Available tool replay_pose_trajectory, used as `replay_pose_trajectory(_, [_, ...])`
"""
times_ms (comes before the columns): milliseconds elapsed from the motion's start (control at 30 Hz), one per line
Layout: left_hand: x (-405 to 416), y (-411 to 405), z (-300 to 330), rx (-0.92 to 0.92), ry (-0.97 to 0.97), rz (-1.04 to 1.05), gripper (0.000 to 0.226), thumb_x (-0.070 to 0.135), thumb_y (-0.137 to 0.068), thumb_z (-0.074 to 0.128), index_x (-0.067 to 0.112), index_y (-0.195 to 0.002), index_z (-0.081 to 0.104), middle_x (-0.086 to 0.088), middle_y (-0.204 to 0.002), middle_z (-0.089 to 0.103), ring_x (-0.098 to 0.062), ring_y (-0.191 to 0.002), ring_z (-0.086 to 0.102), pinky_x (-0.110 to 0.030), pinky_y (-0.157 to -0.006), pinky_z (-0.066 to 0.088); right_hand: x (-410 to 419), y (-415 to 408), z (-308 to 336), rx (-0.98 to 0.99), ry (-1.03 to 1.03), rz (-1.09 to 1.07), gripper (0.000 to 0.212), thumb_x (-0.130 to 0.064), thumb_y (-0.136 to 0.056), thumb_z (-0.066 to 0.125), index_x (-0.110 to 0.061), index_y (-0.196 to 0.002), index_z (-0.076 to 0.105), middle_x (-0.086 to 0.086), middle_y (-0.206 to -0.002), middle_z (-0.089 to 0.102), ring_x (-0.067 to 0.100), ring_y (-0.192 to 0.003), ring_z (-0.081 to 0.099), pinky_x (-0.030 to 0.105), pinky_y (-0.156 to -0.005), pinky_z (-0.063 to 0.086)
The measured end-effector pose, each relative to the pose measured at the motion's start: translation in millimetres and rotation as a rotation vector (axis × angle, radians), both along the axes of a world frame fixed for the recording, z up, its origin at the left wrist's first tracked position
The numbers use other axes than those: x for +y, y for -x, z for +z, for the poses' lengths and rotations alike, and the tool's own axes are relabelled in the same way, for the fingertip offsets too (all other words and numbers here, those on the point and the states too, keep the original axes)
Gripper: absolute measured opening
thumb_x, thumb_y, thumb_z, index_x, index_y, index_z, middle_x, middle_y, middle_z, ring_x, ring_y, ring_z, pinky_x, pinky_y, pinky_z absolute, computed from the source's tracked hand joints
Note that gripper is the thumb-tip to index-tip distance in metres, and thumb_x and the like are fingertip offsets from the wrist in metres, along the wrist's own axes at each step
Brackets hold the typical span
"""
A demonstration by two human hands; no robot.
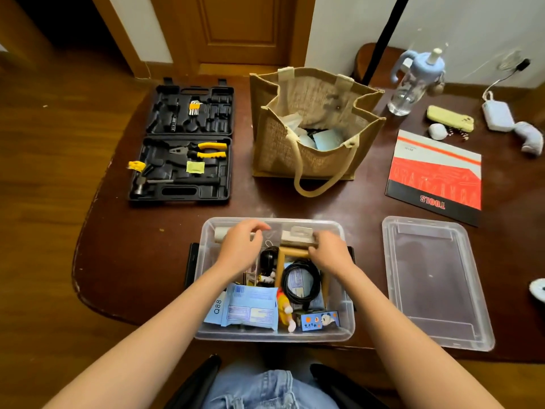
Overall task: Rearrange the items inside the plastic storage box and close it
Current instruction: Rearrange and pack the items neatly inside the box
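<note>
We reach into the open box [274, 335] near the table's [118, 261] front edge: left hand [241, 246] loosely curled over a pale roll [219, 234], right hand [327, 252] gripping a wooden frame [283, 261]. Tugging the frame could snag the black cable [300, 283] on it, spilling blue packets [250, 308]. The lid [436, 281] lies right of the box.

We see two bare forearms, no sleeves; left hand [240, 246] and right hand [328, 250] without rings or watch. Light blue denim jeans [265, 389] on lap.
</note>
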State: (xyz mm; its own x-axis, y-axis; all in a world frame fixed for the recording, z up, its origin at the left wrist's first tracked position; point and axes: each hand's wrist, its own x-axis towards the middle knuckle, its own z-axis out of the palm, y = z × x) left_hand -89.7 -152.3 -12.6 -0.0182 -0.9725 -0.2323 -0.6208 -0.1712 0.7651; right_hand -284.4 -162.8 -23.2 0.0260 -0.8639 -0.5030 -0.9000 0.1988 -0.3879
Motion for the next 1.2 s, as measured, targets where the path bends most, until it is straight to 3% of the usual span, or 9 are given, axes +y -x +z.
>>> replay_pose_trajectory(100, [-7.1,19.4,-0.9,-0.062,0.033,-0.13,0.027,0.009,-0.093,0.047,0.02,-0.108,0.067,0.003,-0.115,0.065,-0.014,-0.108,0.057,-0.028,-0.092,0.044,3.5,4.0,-0.3,-0.182,0.022,-0.04,0.043,-0.014,-0.091,0.054,-0.008,-0.133,0.051,0.009,-0.133,0.056,0.025,-0.121,0.053,0.033,-0.1,0.041])
replay_pose_trajectory(200, [-16.2,40.6,-1.7,-0.107,0.066,-0.265,0.029,0.01,-0.091,0.05,0.019,-0.114,0.065,0.003,-0.12,0.062,-0.016,-0.111,0.056,-0.029,-0.095,0.043,9.1,28.2,3.1,-0.344,0.172,-0.264,0.028,-0.017,-0.09,0.055,-0.018,-0.116,0.063,0.002,-0.112,0.067,0.019,-0.095,0.066,0.038,-0.089,0.053])
replay_pose_trajectory(300, [-22.4,56.8,-3.4,-0.165,0.099,-0.348,0.034,0.008,-0.089,0.051,0.02,-0.119,0.062,0.005,-0.126,0.059,-0.015,-0.114,0.054,-0.031,-0.097,0.043,18.0,65.9,1.3,-0.445,0.274,-0.573,0.018,-0.008,-0.089,0.053,-0.016,-0.094,0.068,0.0,-0.09,0.069,0.014,-0.071,0.068,0.039,-0.073,0.057])
replay_pose_trajectory(400, [-21.9,65.3,-5.5,-0.158,0.144,-0.345,0.033,0.005,-0.087,0.053,0.019,-0.115,0.064,0.004,-0.122,0.06,-0.017,-0.109,0.057,-0.032,-0.094,0.044,36.1,103.9,-15.3,-0.324,0.269,-0.743,0.021,-0.003,-0.087,0.051,-0.015,-0.087,0.067,0.009,-0.09,0.07,0.021,-0.075,0.064,0.035,-0.073,0.054])
replay_pose_trajectory(500, [-17.4,69.1,-8.8,-0.157,0.193,-0.352,0.027,0.007,-0.089,0.054,0.019,-0.11,0.065,0.004,-0.114,0.059,-0.018,-0.102,0.057,-0.034,-0.087,0.046,55.6,128.3,-44.1,-0.177,0.049,-0.7,0.017,-0.011,-0.087,0.057,-0.015,-0.101,0.066,0.009,-0.108,0.068,0.024,-0.093,0.061,0.029,-0.079,0.044])
replay_pose_trajectory(633, [-13.0,69.7,-14.1,-0.185,0.181,-0.343,0.026,0.01,-0.09,0.054,0.021,-0.112,0.063,0.006,-0.113,0.059,-0.015,-0.103,0.057,-0.025,-0.082,0.042,72.5,130.0,-68.2,-0.165,-0.16,-0.56,0.04,-0.019,-0.083,0.068,-0.012,-0.121,0.057,0.008,-0.12,0.061,0.022,-0.1,0.059,0.024,-0.081,0.042])
replay_pose_trajectory(733, [-11.3,68.7,-18.9,-0.223,0.113,-0.34,0.031,0.011,-0.089,0.055,0.022,-0.118,0.059,0.008,-0.12,0.06,-0.014,-0.112,0.055,-0.03,-0.094,0.044,78.5,125.7,-78.8,-0.161,-0.127,-0.537,0.043,-0.014,-0.081,0.07,-0.011,-0.122,0.057,0.007,-0.122,0.061,0.022,-0.111,0.058,0.021,-0.082,0.04])
replay_pose_trajectory(933, [-11.6,65.8,-27.3,-0.333,-0.005,-0.332,0.043,0.004,-0.086,0.051,0.02,-0.126,0.055,0.003,-0.129,0.058,-0.018,-0.121,0.051,-0.035,-0.104,0.038,81.7,124.3,-87.2,-0.117,-0.065,-0.559,0.023,-0.012,-0.084,0.067,-0.014,-0.106,0.067,0.006,-0.109,0.068,0.022,-0.1,0.061,0.026,-0.08,0.046])
replay_pose_trajectory(1200, [-17.7,60.1,-25.8,-0.505,0.027,-0.419,0.045,0.002,-0.085,0.049,0.029,-0.121,0.059,0.002,-0.119,0.064,-0.024,-0.113,0.055,-0.036,-0.089,0.043,71.4,124.4,-67.6,-0.218,0.13,-0.625,0.016,-0.019,-0.088,0.065,-0.012,-0.102,0.067,0.005,-0.1,0.068,0.022,-0.093,0.06,0.027,-0.076,0.043])
